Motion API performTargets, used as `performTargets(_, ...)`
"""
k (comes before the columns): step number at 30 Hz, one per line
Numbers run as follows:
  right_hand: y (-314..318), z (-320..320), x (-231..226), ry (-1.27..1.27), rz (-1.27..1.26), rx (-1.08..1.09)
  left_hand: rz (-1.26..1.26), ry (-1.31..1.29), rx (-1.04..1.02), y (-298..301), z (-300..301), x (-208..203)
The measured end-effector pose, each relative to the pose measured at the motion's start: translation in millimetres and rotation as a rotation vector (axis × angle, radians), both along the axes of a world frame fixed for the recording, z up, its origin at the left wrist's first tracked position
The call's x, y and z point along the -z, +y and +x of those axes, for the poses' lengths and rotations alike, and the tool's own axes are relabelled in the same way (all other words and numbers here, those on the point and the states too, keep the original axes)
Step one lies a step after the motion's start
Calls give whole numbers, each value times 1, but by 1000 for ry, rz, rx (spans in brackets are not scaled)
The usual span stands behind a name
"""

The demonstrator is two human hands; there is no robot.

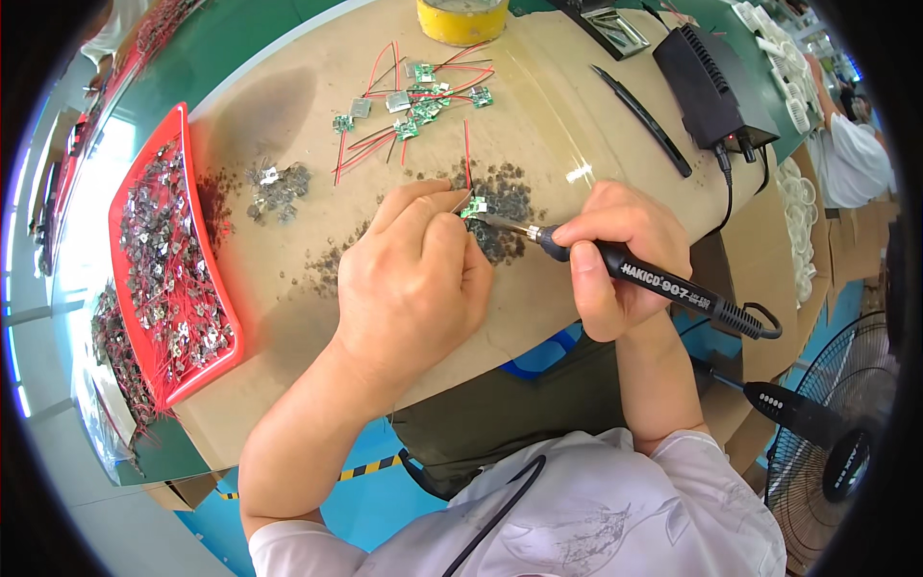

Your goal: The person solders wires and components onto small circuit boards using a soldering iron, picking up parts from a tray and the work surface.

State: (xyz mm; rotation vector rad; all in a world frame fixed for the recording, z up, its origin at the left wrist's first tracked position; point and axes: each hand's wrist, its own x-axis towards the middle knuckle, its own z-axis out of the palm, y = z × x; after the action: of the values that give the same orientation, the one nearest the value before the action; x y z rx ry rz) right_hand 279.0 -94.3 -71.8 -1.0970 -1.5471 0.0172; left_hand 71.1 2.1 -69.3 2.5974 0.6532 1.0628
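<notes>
On scorched brown cardboard [288,125], left fingers [437,207] pinch a small green circuit board [473,207]; right hand [615,255] grips a black soldering iron [663,284].

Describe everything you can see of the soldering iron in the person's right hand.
The soldering iron is a black pen-shaped tool with a ribbed plastic-looking handle, a thin metal tip and a black cord leaving its rear end. The right hand grips it like a pen, and it lies nearly level, tip pointing left. The tip meets a small green circuit board that the left hand pins to the cardboard-covered table, over a patch of dark scorch marks. White lettering runs along the handle.
</notes>
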Motion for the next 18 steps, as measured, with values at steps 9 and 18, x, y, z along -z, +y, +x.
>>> performTargets(9,0,-2,-2,-5,5,0,15,10,2,1,0,-3)
performTargets(18,0,0,-2,-19,2,-9,25,14,-7,0,1,-1)
